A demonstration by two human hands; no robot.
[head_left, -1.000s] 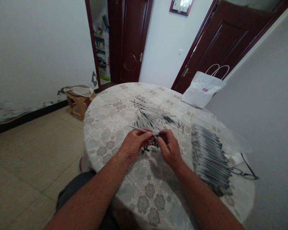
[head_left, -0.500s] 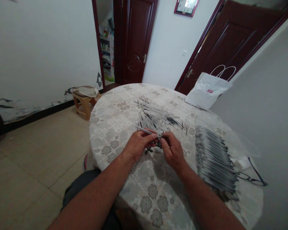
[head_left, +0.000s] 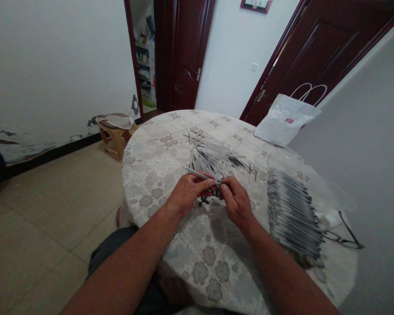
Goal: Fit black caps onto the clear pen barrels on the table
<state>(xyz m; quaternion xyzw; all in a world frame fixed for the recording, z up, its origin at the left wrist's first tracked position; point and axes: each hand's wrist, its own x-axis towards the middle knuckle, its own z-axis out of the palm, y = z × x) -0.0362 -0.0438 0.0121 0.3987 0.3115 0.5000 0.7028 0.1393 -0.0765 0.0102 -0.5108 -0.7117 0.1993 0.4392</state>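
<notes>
My left hand (head_left: 188, 192) is closed in a pinch on a thin grey pen tube (head_left: 197, 173) that sticks out to the upper left. Close beside it, my right hand (head_left: 237, 202) pinches the tube's near end, its fingertips touching those of the left. Small black parts (head_left: 205, 201) lie on the cloth just under both hands. Just beyond my fingers lies a loose heap of grey pen tubes (head_left: 213, 158). To the right of my right hand is a neat row of finished pens (head_left: 293, 214).
The round table (head_left: 157, 170) has a flowered lace cloth. A white paper bag (head_left: 285, 120) stands at the far right edge, glasses (head_left: 343, 236) and a clear plastic sheet (head_left: 318, 186) at the right. A low wooden stool (head_left: 115, 131) stands on the tiled floor to the left.
The view has shifted slightly; both hands stay together on the tube, with my right fingers working at its near end.
</notes>
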